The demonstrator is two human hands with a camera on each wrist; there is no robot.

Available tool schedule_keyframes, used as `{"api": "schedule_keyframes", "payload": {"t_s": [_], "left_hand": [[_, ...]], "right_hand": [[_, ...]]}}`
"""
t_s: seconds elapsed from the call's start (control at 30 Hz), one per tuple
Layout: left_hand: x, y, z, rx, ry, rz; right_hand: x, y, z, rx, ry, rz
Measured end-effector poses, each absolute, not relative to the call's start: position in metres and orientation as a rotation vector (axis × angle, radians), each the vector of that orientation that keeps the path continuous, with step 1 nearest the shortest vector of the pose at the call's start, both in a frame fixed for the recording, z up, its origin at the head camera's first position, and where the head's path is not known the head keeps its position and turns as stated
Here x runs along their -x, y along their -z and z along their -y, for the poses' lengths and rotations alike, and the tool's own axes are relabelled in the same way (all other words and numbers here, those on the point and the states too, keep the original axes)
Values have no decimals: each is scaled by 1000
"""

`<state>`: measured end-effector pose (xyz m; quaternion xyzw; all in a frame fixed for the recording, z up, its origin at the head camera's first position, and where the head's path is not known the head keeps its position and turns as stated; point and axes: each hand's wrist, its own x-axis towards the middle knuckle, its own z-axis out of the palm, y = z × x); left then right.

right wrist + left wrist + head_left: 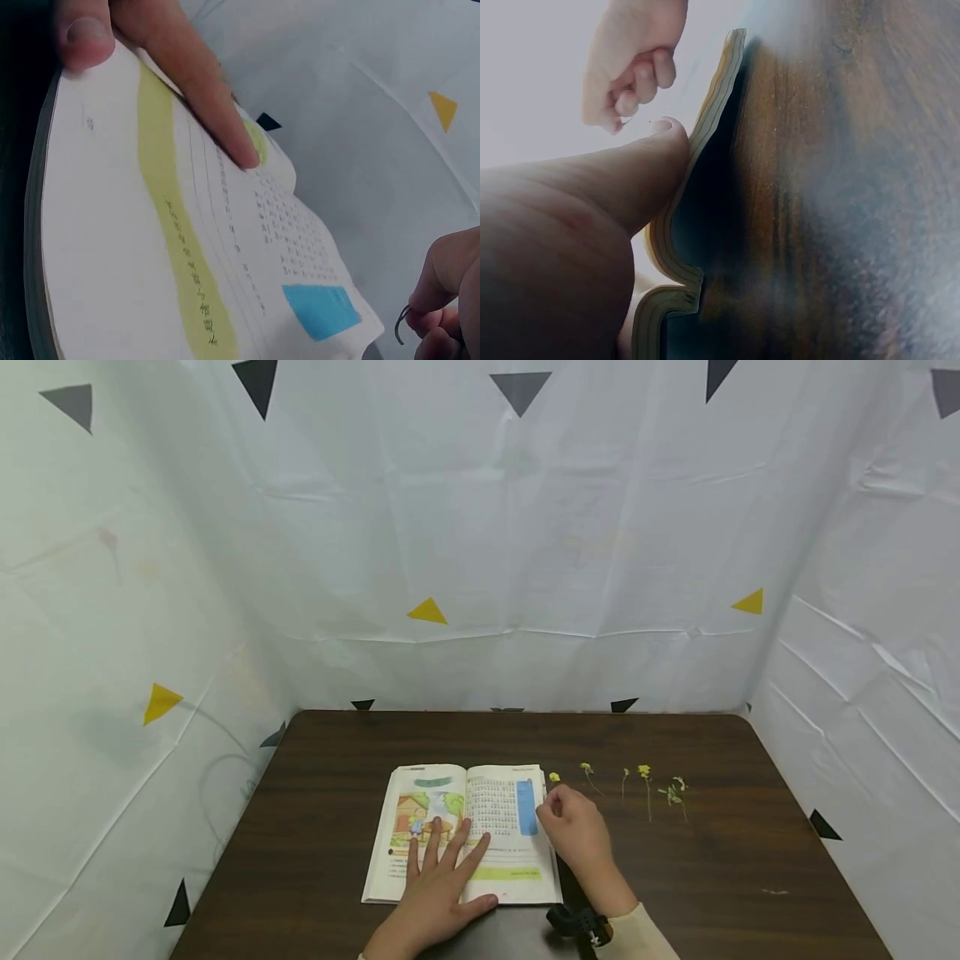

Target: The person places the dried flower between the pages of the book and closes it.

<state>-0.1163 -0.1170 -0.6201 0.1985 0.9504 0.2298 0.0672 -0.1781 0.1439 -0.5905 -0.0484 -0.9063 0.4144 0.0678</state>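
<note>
An open book [510,852] lies on the table, with a picture on the left page and print, a blue block and a yellow-green band on the right page. My left hand [442,881] rests spread across both pages; its thumb [649,169] lies near the lower page edge. Beside the book's right edge, my right hand [577,831] has curled fingers and pinches a thin, curved flower stem [403,326]. A yellow flower head [554,777] shows just beyond those fingers; whether it belongs to the stem, I cannot tell.
Several small cut flowers lie on the dark wooden table [322,810] right of the book, among them a yellow flower [645,772] and a leafy sprig [675,792]. A black strap device [577,925] sits on the right wrist. White sheeting [517,543] encloses the table.
</note>
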Motion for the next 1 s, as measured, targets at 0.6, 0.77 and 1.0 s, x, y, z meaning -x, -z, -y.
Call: {"api": "schedule_keyframes", "payload": {"t_s": [0.6, 0.77, 1.0], "left_hand": [[117, 621, 117, -612, -680, -2887], [115, 621, 117, -640, -674, -2909], [112, 621, 117, -650, -681, -2933]], "right_hand": [[176, 574, -102, 55, -1685, 2570], [178, 572, -92, 84, -1823, 2515], [182, 597, -80, 30, -2381, 2253]]}}
